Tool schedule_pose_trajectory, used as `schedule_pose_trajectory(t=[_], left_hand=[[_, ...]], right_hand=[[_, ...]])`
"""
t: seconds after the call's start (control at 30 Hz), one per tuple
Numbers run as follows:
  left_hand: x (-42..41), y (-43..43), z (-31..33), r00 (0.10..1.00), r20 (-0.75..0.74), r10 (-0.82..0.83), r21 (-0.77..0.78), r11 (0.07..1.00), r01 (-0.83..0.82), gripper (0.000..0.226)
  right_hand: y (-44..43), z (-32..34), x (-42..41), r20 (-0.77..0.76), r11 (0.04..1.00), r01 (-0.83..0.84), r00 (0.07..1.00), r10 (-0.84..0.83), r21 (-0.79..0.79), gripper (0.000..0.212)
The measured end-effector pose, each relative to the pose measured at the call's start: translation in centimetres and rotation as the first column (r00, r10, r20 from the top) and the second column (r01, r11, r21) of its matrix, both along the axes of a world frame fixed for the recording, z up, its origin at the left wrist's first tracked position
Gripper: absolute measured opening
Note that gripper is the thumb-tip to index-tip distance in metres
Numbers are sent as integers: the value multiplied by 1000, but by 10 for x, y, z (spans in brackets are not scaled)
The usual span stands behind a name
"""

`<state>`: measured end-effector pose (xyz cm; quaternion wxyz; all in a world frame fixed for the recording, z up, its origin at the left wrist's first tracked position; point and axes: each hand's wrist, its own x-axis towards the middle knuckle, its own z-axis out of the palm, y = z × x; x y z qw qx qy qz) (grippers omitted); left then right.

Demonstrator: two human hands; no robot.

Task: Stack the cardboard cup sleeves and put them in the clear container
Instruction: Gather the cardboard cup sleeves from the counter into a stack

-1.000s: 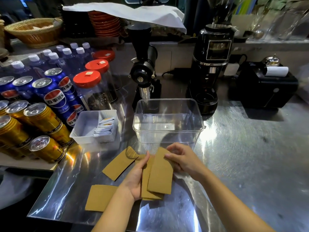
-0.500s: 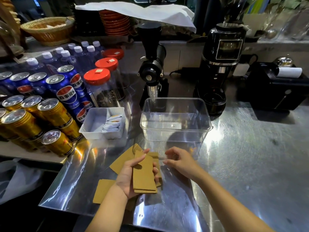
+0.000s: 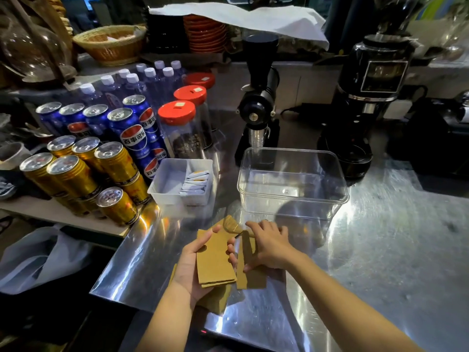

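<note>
My left hand (image 3: 189, 269) holds a small stack of flat brown cardboard sleeves (image 3: 215, 260) just above the steel counter. Right beside it, my right hand (image 3: 269, 246) grips another sleeve (image 3: 250, 271) by its long edge, tilted up off the counter. One more sleeve (image 3: 229, 223) lies flat behind the hands, and another sleeve (image 3: 218, 299) lies partly hidden under my left hand. The clear container (image 3: 291, 181) stands empty just beyond my hands.
A white tray (image 3: 165, 186) of sachets sits left of the container. Gold and blue cans (image 3: 76, 171), red-lidded jars (image 3: 181, 125) and water bottles crowd the left side. Two black grinders (image 3: 258, 105) stand behind the container. The counter's front edge (image 3: 114, 293) is close.
My right hand has come down onto a loose sleeve and lifted its edge. My left hand still holds the stack, now squared up.
</note>
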<state>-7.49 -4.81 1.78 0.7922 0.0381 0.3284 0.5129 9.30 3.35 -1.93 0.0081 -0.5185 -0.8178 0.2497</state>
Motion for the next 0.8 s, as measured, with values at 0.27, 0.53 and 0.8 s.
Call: schedule_pose_trajectory(t=[0.27,0.53,0.8], left_hand=[[-3,-1,-6,1000,-22,11,-20,1000,-11,40],[10,8,-3,992,-103,-67,-56,997,61,22],[14,3,-5,945,-262,-195,-79,980,181,27]], right_hand=[[-2,11,27,-311,964,186,920,-240,-192,33],[-11,64,60,-727,905,274,539,-425,-326,10],[-26,74,42,-799,873,73,374,-472,-482,8]])
